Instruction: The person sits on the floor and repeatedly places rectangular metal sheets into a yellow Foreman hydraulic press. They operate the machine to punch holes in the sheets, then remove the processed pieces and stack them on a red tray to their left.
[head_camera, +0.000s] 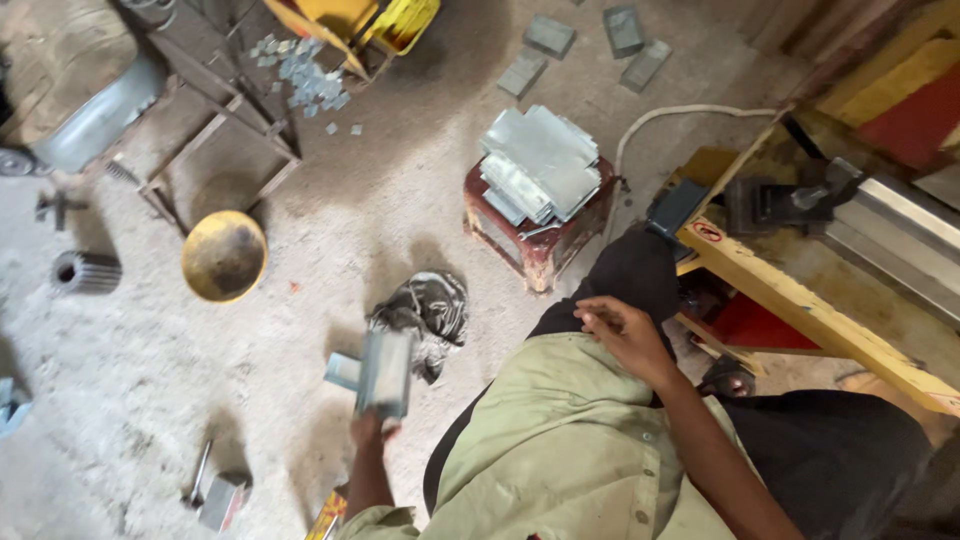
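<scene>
The left hand grips a folded metal sheet piece above the dusty floor, while the right hand rests on the knee, near a red stool stacked with metal sheets

Bent sheet: dull grey metal, smooth, gripped in left hand. Stacked plates, at 12 o'clock: same matt metal. Stool: chipped red paint. Rag: crumpled cloth. Floor: rough, dusty concrete.
</scene>
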